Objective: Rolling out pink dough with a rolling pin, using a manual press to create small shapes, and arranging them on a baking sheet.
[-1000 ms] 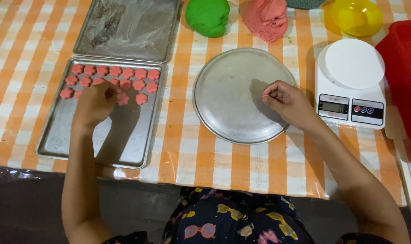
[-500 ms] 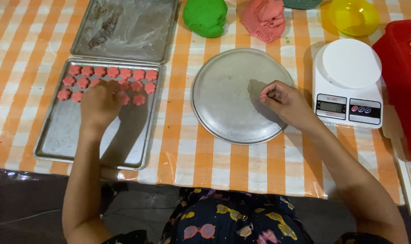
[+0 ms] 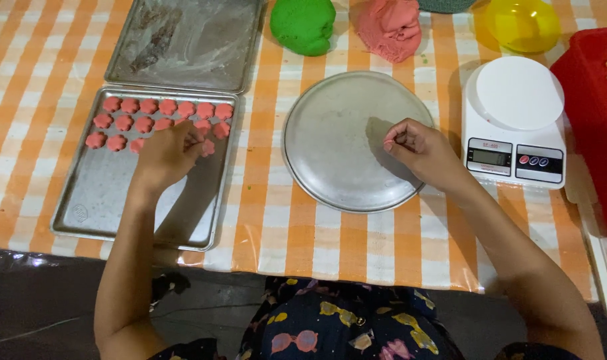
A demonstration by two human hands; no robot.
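Left hand (image 3: 165, 155) fingers down on pink dough flowers (image 3: 158, 115), right hand (image 3: 420, 151) pinched together over round tray (image 3: 330, 173).

Orange-checked table (image 3: 357, 240) under two baking trays (image 3: 103, 200), round pan (image 3: 337, 173), scale (image 3: 515, 120), dough lumps (image 3: 303, 25).

Tablecloth (image 3: 317, 233): orange-and-white check. On it, grey metal round pan (image 3: 337, 143) as centre reference. Left of pan: grey baking tray (image 3: 103, 207) with pink flower-shaped dough pieces (image 3: 160, 107). Above that, a second grey tray (image 3: 190, 40), smeared dull. Above pan: green dough lump (image 3: 303, 25), pink dough lump (image 3: 390, 27), yellow bowl (image 3: 523, 23). Right of pan: white scale (image 3: 517, 120), then red bin (image 3: 597, 120). Below: dark navy clothing (image 3: 343, 327), yellow and pink print.
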